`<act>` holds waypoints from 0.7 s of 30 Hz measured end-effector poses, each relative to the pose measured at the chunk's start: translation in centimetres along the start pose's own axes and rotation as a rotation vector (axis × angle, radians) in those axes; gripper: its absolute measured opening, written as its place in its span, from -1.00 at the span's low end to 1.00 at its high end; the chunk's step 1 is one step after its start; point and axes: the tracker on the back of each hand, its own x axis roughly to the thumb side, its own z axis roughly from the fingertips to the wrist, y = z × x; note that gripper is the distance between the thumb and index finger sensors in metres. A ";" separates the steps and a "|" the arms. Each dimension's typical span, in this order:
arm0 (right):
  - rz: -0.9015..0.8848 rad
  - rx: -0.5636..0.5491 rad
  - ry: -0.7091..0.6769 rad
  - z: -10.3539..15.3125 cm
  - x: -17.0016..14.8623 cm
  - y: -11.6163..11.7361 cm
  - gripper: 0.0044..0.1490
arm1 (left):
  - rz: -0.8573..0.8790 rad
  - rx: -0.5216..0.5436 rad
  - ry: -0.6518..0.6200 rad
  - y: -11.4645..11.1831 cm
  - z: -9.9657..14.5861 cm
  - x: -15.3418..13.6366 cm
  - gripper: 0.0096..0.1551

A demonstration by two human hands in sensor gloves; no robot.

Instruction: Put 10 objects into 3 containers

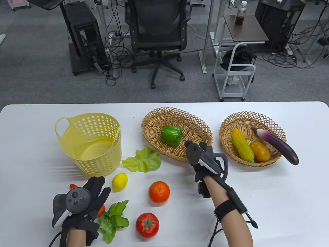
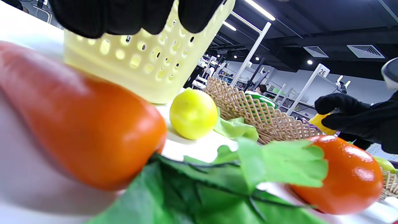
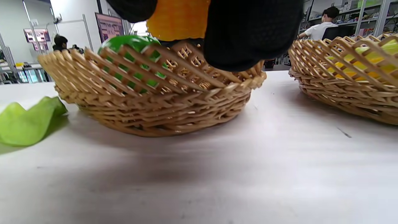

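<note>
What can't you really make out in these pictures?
- Yellow-orange object in the right hand: mostly covered by gloved fingers in every view, so unidentifiable.
- Carrot: the left hand hides most of it in the table view.
- Left fingertips: cut off by the left wrist view's top edge.

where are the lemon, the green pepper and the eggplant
lemon (image 1: 119,182), table view, middle of its yellow skin
green pepper (image 1: 171,135), table view, top of its body, inside the middle wicker basket
eggplant (image 1: 281,147), table view, middle of its purple body, lying across the right basket's rim
</note>
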 end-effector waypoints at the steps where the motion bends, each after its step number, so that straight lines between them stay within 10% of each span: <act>1: 0.004 0.013 0.007 -0.2 0.0 0.2 -0.36 | 0.000 0.002 0.000 0.0 0.0 0.0 -0.19; 21: 0.026 0.104 0.066 -1.6 0.0 0.5 -0.16 | 0.025 0.032 0.006 0.4 0.3 -0.5 -0.13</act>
